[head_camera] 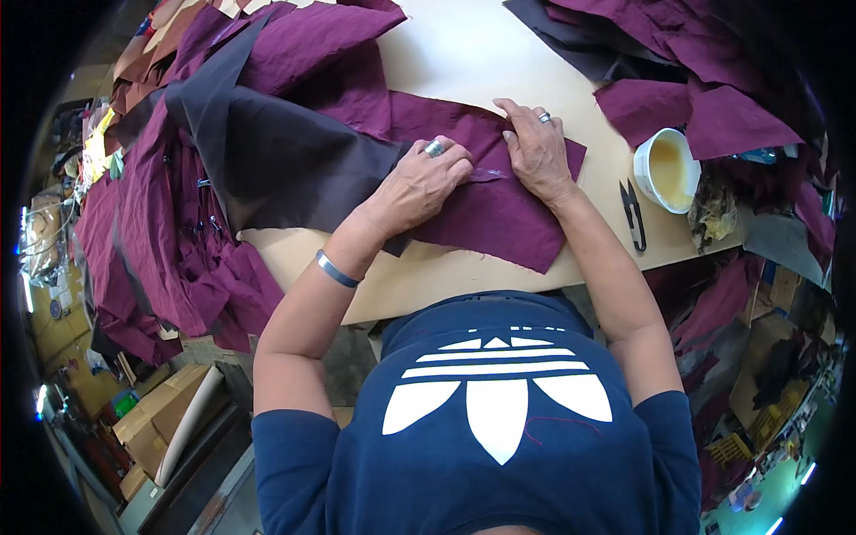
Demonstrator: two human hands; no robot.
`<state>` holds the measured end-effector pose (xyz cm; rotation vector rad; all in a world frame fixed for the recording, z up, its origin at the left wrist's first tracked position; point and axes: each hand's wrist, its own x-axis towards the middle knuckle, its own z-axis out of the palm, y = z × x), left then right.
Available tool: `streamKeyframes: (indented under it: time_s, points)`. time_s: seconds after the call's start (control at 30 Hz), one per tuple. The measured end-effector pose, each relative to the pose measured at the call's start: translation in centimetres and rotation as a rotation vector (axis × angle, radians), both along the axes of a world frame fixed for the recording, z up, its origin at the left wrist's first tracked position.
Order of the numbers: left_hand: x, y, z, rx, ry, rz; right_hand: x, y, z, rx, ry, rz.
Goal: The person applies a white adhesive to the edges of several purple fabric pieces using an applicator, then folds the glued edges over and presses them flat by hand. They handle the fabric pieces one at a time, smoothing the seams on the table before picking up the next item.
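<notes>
A purple fabric piece (495, 221) lies across the table before me, with a whitish smear near its middle. My left hand (424, 180), with a ring and a metal bracelet on its arm, has curled fingers at the edge of a black fabric piece (301, 160) over the purple one. Whether it pinches the cloth I cannot tell. My right hand (538, 150), also ringed, rests on the purple fabric with its index finger stretched out and nothing visible in its grasp. Black thread snips (632, 217) lie to the right, beside a white bowl of yellowish paste (667, 170).
The pale table (441, 274) ends close to my body. Purple and black cloth (160, 234) hangs over its left side, and another purple heap (722, 100) lies at the right. A crumpled, stained rag (714, 214) touches the bowl. Cardboard boxes (160, 414) stand low at the left.
</notes>
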<state>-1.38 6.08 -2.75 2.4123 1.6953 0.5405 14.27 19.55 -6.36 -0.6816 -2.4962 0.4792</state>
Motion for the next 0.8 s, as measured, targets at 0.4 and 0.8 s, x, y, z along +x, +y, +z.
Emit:
streamKeyframes:
  time_s: [0.4,0.8]
  points:
    - [2.8,1.3,-1.0,-0.14,-0.082,0.205,-0.2,-0.1,-0.2,-0.004,-0.014,-0.001]
    - [1.7,-0.4,-0.6,-0.112,-0.135,0.205,-0.2,-0.2,0.2,0.023,0.014,0.015]
